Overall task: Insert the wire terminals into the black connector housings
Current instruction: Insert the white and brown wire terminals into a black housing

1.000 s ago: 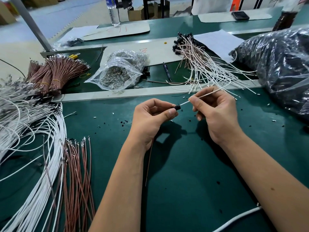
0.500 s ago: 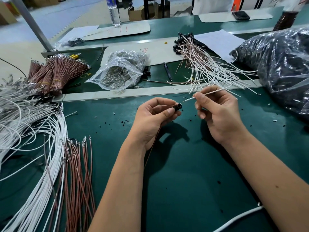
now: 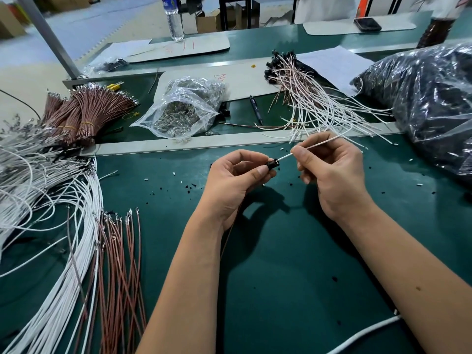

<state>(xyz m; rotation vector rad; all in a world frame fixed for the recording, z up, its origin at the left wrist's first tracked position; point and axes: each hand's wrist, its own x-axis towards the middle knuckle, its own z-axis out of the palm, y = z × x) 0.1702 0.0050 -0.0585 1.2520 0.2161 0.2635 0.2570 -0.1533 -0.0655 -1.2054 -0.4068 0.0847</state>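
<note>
A small black cylindrical connector housing [image 3: 272,164] sits above the green mat-covered workbench [image 3: 293,264], pinched between the thumb and curled fingers of the left hand [image 3: 236,183]. A thin white insulated wire [image 3: 316,145] meets the housing's right end; its tip seems to be inside the opening, though the terminal itself is too small to make out. The right hand [image 3: 334,175] grips that wire between thumb and forefinger just beside the housing, and the rest of the wire runs up and to the right past the knuckles. A thin brown wire [image 3: 229,233] hangs down from under the left hand along the wrist. Beyond the hands, across a grey metal rail [image 3: 204,143], lies a loose heap of white and brown wires with black housings already fitted [image 3: 306,98], with a dark pen [image 3: 256,109] beside it and a clear plastic bag of small metal terminals [image 3: 184,108] further left. A large clear bag of black parts [image 3: 434,98] fills the right side. On the left are bundles of brown wires tied with bands [image 3: 86,111], a spread of long white wires [image 3: 51,226] and loose brown terminal-tipped wires [image 3: 122,264].
</note>
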